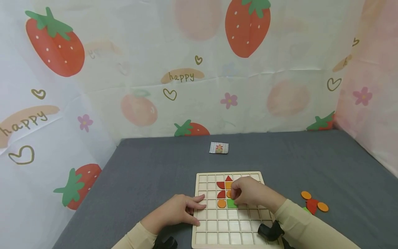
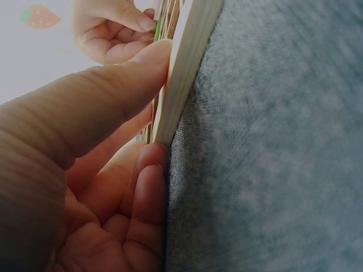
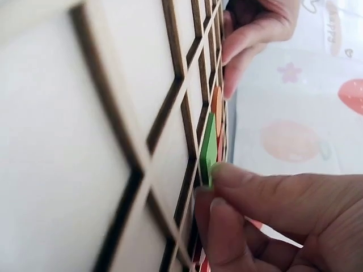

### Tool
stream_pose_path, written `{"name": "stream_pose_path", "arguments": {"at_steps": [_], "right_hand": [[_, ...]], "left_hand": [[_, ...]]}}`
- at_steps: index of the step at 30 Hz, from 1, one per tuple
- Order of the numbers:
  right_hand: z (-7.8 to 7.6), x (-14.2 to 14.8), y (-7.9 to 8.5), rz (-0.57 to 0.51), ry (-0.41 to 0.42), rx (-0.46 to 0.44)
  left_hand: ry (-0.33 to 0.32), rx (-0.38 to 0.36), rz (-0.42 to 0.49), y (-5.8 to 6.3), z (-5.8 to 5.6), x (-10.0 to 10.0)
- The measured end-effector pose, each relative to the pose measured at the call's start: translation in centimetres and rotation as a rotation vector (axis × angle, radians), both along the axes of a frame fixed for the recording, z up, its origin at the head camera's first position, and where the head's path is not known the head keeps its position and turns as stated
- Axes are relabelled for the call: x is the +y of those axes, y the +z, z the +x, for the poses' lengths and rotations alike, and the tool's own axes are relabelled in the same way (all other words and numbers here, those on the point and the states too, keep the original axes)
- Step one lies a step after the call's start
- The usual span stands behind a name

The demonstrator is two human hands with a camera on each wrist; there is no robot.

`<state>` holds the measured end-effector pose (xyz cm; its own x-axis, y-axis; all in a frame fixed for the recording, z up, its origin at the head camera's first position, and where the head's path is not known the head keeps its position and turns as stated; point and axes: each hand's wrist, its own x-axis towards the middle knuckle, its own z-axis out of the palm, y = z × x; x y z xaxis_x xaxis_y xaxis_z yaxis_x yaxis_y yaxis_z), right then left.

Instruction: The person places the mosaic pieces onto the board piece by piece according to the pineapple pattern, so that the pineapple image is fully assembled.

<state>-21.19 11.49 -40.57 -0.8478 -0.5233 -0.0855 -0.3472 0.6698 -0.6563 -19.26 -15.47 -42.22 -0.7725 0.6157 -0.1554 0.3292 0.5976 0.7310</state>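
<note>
In the head view my right hand [image 1: 250, 191] is over the wooden grid board [image 1: 212, 226]. Its thumb and index finger pinch the edge of a green square tile [image 3: 209, 148], seen close up in the right wrist view. Around those fingertips lie a red triangle [image 1: 228, 178], an orange square [image 1: 228, 185], red quarter-circle tiles [image 1: 221, 194] and an orange disc [image 1: 221, 203]. At the board's left edge rests my left hand [image 1: 178, 210], fingers spread. Its thumb [image 2: 150, 59] touches the wooden rim [image 2: 184, 62], with the lower fingers beside the rim against the cloth.
To the right of the board are loose orange discs [image 1: 323, 207], red pieces [image 1: 312, 204] and a partly hidden green piece [image 1: 306, 209]. A small patterned card [image 1: 219, 148] lies beyond the board on the grey cloth [image 1: 161, 166]. A strawberry-print curtain [image 1: 248, 117] stands behind.
</note>
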Motion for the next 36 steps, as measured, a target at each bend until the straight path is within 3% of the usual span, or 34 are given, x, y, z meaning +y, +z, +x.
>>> {"name": "stream_pose_path", "arguments": {"at_steps": [3, 10, 17, 28, 36], "right_hand": [[-0.1, 0.8, 0.3, -0.006, 0.003, -0.002], [-0.5, 4.4, 2.4, -0.031, -0.088, -0.065], [-0.8, 8.4, 3.8, 0.016, -0.112, -0.047], [-1.1, 14.7, 2.6, 0.081, -0.156, -0.044], [-1.0, 17.5, 1.2, 0.128, -0.181, -0.067]], "left_hand": [[-0.001, 0.000, 0.002, 0.0, 0.0, 0.0], [0.002, 0.000, -0.006, -0.1, 0.0, -0.1], [0.008, -0.010, 0.001, 0.0, 0.0, -0.1], [0.004, -0.016, 0.005, -0.1, 0.0, -0.1], [0.003, -0.021, 0.003, 0.1, 0.0, 0.0]]}}
